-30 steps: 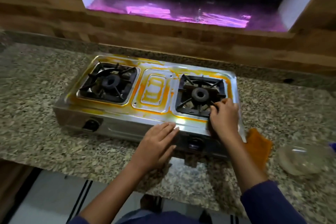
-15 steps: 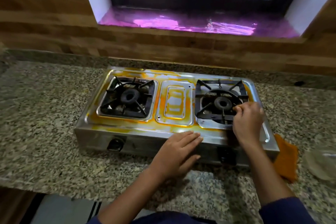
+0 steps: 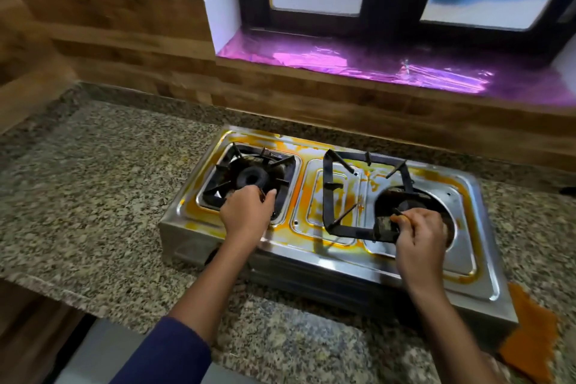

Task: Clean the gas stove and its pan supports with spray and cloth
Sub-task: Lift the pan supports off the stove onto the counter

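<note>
The right pan support (image 3: 349,196) has been dragged off its burner (image 3: 408,206) toward the stove (image 3: 327,262) centre, held in the right hand (image 3: 419,240), while the left hand (image 3: 246,215) has been closed in a grip on the left pan support (image 3: 249,178), so the supports are judged to be coming off before wiping.

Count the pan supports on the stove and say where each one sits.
2. The left support sits in its burner well under the left hand. The right support is shifted off its burner toward the stove's middle, gripped by the right hand.
</note>
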`<state>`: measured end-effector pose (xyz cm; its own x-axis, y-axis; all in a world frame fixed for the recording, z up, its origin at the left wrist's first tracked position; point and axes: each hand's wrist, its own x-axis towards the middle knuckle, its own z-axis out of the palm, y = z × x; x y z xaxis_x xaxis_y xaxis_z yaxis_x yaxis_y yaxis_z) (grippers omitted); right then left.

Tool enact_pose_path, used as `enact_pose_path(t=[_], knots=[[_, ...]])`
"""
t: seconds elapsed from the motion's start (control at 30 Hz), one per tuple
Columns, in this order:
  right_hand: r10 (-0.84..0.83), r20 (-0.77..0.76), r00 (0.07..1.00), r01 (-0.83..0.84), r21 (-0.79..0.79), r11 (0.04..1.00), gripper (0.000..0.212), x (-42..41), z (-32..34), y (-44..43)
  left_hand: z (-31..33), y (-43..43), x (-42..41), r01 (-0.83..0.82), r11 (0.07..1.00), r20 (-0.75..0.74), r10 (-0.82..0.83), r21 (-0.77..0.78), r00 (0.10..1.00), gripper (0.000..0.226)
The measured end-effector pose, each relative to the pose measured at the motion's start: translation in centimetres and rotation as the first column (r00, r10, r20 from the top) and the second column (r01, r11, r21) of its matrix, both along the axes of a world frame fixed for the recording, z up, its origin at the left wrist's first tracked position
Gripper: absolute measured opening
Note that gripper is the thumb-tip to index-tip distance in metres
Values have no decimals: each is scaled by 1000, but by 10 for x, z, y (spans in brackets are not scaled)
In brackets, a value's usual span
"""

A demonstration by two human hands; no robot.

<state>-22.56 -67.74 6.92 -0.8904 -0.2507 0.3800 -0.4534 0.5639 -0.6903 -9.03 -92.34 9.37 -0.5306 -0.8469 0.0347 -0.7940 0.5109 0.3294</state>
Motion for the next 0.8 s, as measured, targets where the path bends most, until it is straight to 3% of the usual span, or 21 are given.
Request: enact_pose_path(t=[0.23, 0.43, 0.8], knots=[[34, 35, 999, -34, 11, 999, 10, -6, 0, 0, 8, -11, -26, -130, 987, 190, 111, 92, 975, 42], [33, 28, 999, -34, 18, 999, 11, -7, 1, -1, -3, -2, -29, -177, 984, 124, 172, 31, 977, 36], [129, 26, 991, -128, -50, 991, 23, 13, 9, -50, 45, -35, 4, -172, 985, 17, 173, -29, 985, 36]])
